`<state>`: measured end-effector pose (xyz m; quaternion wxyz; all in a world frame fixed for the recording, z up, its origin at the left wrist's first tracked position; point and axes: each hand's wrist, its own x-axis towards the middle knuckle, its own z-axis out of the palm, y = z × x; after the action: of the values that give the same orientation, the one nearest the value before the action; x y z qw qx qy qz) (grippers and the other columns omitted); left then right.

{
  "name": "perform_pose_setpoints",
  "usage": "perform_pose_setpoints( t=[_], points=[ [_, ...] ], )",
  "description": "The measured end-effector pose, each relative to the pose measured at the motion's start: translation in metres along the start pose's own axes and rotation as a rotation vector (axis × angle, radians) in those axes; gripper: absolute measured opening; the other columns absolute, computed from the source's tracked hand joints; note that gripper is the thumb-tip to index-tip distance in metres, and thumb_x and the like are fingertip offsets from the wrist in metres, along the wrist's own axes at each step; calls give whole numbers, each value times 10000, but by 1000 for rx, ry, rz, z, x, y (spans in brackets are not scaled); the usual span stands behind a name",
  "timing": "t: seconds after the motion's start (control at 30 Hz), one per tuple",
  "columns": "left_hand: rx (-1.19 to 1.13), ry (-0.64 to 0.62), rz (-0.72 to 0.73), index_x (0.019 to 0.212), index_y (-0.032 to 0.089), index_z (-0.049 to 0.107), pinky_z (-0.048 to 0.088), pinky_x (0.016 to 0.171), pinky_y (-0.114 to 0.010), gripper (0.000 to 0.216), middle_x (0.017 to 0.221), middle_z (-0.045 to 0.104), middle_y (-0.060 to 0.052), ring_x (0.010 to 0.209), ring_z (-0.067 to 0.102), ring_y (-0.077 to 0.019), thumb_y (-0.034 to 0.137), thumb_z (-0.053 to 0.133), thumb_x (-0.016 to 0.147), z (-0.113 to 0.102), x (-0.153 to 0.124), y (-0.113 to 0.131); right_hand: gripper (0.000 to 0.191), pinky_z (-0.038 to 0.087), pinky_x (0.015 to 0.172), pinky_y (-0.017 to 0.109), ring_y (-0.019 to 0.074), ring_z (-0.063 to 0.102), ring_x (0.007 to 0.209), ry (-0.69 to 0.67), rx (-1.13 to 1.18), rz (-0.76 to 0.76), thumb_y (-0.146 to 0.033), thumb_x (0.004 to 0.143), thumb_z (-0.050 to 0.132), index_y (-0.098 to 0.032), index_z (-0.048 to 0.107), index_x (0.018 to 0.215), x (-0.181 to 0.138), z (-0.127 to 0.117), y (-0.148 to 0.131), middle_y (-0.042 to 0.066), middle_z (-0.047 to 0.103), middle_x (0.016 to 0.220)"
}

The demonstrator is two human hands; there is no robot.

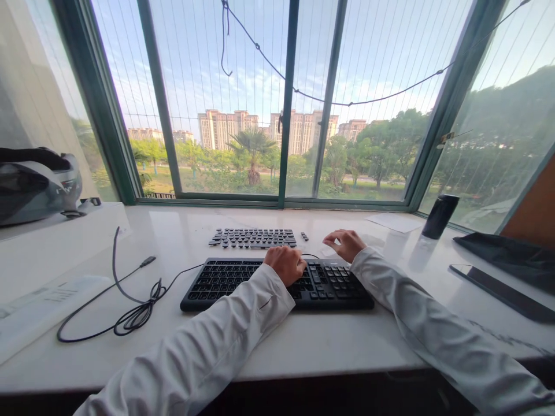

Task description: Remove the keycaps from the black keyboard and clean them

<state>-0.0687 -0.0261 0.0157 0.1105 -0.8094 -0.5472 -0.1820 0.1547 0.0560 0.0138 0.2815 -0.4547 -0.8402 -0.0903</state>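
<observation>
A black keyboard (243,283) lies on the white counter in front of me. Many of its key places on the left and middle are bare sockets, while the number pad still shows keycaps. My left hand (285,265) rests on the keyboard's upper middle with its fingers curled; whatever they grip is hidden. Beyond the upper right corner, my right hand (346,244) is held with thumb and fingertips together, and I cannot make out anything small between them. Loose black keycaps (254,237) stand in keyboard order behind the keyboard, with a small separate group (304,236) at their right.
A coiled cable (141,312) spreads left of the keyboard, near a clear plastic package (47,306). On the right are a phone (498,292), a black cylinder (440,216), a dark cloth or bag (511,257) and white paper (394,222). A window frame (208,200) borders the counter's back.
</observation>
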Motion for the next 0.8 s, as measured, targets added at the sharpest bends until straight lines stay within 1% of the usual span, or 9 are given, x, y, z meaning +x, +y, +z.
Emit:
perform_pose_setpoints(
  t=[0.07,0.17,0.23,0.3,0.4,0.57,0.63,0.7,0.8],
  points=[
    [-14,22,20,858,197,689,463,693,-338,331,807,695,-98,783,648,-235,342,394,819,-1,0,-3,226,420,758,268,160,612,769,-89,-63,47,-343,828,533,-219,719,857,9,2,5,28,704,824],
    [-11,33,35,834,181,687,468,678,-338,321,791,694,-106,774,652,-237,321,398,813,-3,0,-7,242,415,724,263,173,616,812,-264,-185,122,-382,820,529,-249,720,886,32,8,9,28,704,856],
    [5,33,30,809,166,689,471,667,-339,323,785,692,-114,770,654,-242,312,401,807,-3,0,-10,269,414,682,270,189,617,808,-319,-226,162,-428,808,533,-250,726,868,53,14,12,45,705,851],
    [15,32,23,792,156,694,473,662,-339,327,783,692,-120,767,655,-244,310,406,800,-2,0,-11,315,417,661,278,203,620,802,-349,-250,195,-472,801,527,-234,732,829,74,23,15,71,704,835],
    [4,28,27,790,155,698,476,667,-337,325,783,691,-121,763,655,-240,315,415,795,-2,0,-12,331,428,665,281,211,623,817,-376,-276,249,-491,777,551,-225,735,844,100,41,19,96,702,883],
    [-30,39,62,788,158,699,482,653,-346,316,766,691,-121,749,656,-246,308,420,790,-1,0,-14,354,456,687,289,232,622,866,-384,-278,334,-502,714,616,-205,739,862,127,74,19,125,689,958],
    [-28,54,69,781,157,698,485,644,-350,312,755,689,-119,740,657,-251,301,422,786,0,0,-14,304,465,694,275,225,627,860,-397,-257,349,-460,676,664,-210,744,830,134,85,17,110,699,920],
    [-26,61,65,775,155,697,487,642,-347,306,755,689,-117,739,658,-250,300,427,783,1,0,-14,217,472,700,255,214,635,836,-414,-228,364,-377,628,716,-213,747,768,138,92,16,88,710,849],
    [-24,68,55,780,161,694,488,648,-341,297,761,691,-110,742,659,-242,294,428,786,1,0,-14,145,482,714,253,214,647,805,-407,-179,399,-259,590,736,-194,744,719,143,96,16,78,713,787]
  ],
)
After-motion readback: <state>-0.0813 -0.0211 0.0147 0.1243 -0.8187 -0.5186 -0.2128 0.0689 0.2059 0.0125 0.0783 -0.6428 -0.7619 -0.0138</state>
